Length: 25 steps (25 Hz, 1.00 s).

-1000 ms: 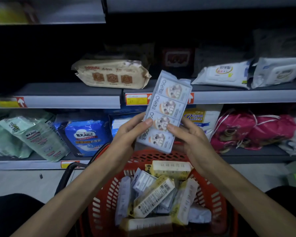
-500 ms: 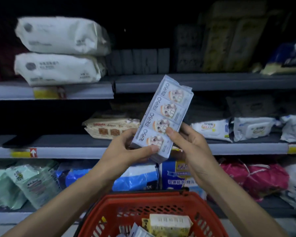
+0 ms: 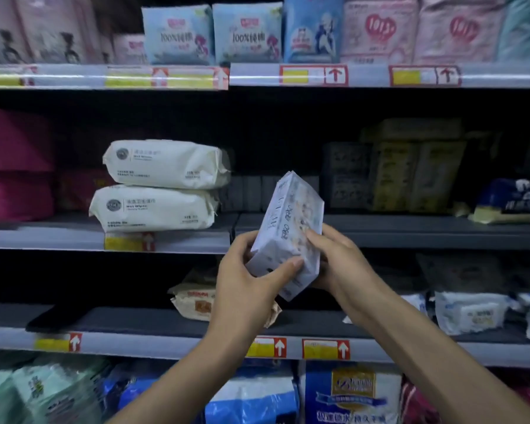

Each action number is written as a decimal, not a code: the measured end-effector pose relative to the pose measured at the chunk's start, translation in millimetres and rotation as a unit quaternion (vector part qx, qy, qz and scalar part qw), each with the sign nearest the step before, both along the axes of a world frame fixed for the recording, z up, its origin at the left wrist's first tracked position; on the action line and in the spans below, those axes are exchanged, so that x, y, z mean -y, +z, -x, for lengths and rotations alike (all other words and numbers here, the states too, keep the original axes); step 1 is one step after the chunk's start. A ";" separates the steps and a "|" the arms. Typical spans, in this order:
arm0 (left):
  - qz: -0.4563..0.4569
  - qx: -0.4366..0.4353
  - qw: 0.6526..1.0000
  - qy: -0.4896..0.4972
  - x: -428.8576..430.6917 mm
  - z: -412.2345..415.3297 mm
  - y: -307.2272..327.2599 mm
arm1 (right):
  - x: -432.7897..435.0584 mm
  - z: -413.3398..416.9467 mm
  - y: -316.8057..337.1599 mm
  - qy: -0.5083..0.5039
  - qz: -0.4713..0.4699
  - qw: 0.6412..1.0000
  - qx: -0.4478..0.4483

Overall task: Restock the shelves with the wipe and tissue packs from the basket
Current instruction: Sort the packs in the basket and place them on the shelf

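A long, pale blue-and-white, plastic-wrapped multipack of pocket tissues (image 3: pixel 288 237) is held in the air in front of the lip of the grey metal middle shelf (image 3: pixel 410 231); it is tilted, with its upper end leaning away and to the right, and is not seen to touch the shelf. It is clamped from both sides: the left hand (image 3: pixel 248 280) is wrapped round the lower end, with the thumb laid across the printed face; the right hand (image 3: pixel 337 258) is closed on the opposite long edge. The basket is not in view.

The step in hand is judged to be the placing of this pack on the middle shelf; a bare stretch is seen there between the two stacked cream wipe packs (image 3: pixel 162 185) and the dim yellowish cartons (image 3: pixel 416 175), with a row of small dark grey packs (image 3: pixel 251 194) at the back. The pack is best raised above the shelf lip before it is pushed in, so that the thin wrap is not caught; it should then be levelled, printed face outward, and slid back until the dark row is met. The cream stack sits close to the front edge and could be nudged; a path nearer the cartons is therefore preferred. Neither hand should be released until the weight is borne by the shelf.
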State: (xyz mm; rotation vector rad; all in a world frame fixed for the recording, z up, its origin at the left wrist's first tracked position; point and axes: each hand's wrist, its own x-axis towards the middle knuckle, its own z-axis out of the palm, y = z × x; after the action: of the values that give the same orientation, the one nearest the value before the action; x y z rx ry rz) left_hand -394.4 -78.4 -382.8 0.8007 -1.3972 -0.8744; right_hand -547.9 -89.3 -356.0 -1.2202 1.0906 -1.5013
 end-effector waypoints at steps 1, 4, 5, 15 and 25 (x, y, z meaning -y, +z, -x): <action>0.019 0.010 1.000 0.022 2.2 -0.5 4.0 | 6.4 -5.9 4.4 -0.006 -0.007 1.000 0.005; 0.058 0.023 0.995 0.077 13.9 -6.2 18.6 | 18.8 -24.1 23.7 -0.028 -0.007 0.999 -0.038; 0.068 0.027 0.993 0.092 20.8 -9.1 23.7 | 22.8 -30.4 29.9 -0.032 -0.002 0.997 -0.063; 0.065 0.092 0.965 0.235 61.8 -32.8 66.3 | 67.3 -76.6 59.9 -0.067 0.051 0.988 -0.128; 0.002 0.247 0.906 0.345 75.0 -35.0 55.1 | 80.4 -82.2 31.7 -0.074 0.030 0.948 -0.309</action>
State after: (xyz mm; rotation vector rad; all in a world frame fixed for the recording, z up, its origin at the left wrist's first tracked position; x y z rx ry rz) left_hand -359.4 -153.4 -327.7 1.4646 -1.3820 -0.1097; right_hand -465.7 -169.7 -324.2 -1.7491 1.5801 -1.2900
